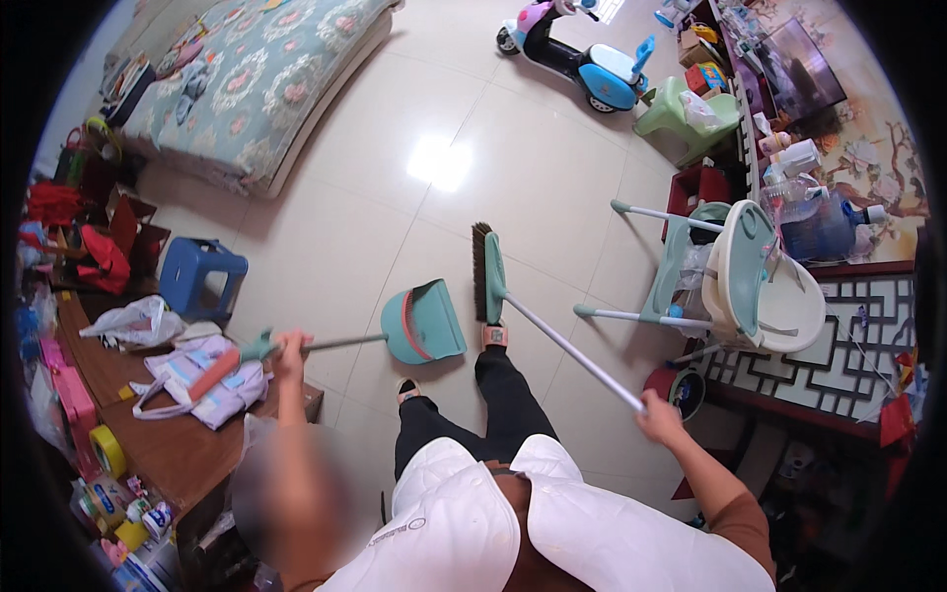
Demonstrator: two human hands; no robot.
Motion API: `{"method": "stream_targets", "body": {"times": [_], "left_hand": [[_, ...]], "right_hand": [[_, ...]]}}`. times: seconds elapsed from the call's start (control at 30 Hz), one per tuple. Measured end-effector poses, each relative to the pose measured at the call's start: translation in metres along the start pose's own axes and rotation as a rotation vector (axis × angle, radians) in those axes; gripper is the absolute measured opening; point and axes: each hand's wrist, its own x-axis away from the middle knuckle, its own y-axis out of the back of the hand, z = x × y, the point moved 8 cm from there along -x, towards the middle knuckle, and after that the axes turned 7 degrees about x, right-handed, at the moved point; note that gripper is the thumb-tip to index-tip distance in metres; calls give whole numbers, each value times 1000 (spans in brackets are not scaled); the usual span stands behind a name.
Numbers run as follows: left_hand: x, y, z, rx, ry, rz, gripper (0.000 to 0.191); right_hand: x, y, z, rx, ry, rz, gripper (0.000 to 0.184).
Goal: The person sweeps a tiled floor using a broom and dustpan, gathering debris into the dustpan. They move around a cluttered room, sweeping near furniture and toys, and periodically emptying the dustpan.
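My left hand (291, 351) grips the handle of a teal dustpan (442, 322) near its upper end, where a pink grip sticks out beyond my fist. The pan has a pink comb strip along its inner edge and faces right, towards the broom. In my right hand (658, 418) is the pale pole of a broom (494, 270) with a teal head and dark bristles. The broom head is just ahead of my right shoe (494, 335), its bristles turned towards the dustpan. A gap of floor separates the two.
A blue plastic stool (203, 275) and a wooden table (170, 462) with a lilac bag (211, 385) are at left. On the right stand a high chair (769, 285) with splayed legs, a green child's chair (684, 118) and a toy scooter (584, 63). A bed (259, 81) fills the upper left.
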Motion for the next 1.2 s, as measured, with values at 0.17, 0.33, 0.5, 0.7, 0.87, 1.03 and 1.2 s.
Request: {"method": "stream_targets", "body": {"times": [0.17, 0.33, 0.5, 0.7, 0.87, 1.03, 1.2], "left_hand": [[73, -19, 8, 88, 80, -194, 21], [116, -33, 11, 215, 64, -273, 22], [158, -31, 21, 370, 147, -409, 23], [190, -36, 31, 365, 162, -553, 19], [206, -32, 49, 265, 201, -643, 22], [234, -11, 64, 311, 188, -692, 22], [266, 17, 74, 372, 187, -753, 21]], "right_hand": [[-99, -23, -33, -800, -32, 505, 14], [-229, 26, -79, -696, -88, 297, 11], [-402, 85, -111, -704, -176, 9, 15], [-589, 136, -90, -623, -261, -125, 13], [-693, 134, -29, -667, -249, -176, 12], [-679, 81, 61, -281, -214, -110, 44], [-526, 5, 130, -127, 73, 102, 67]]}}
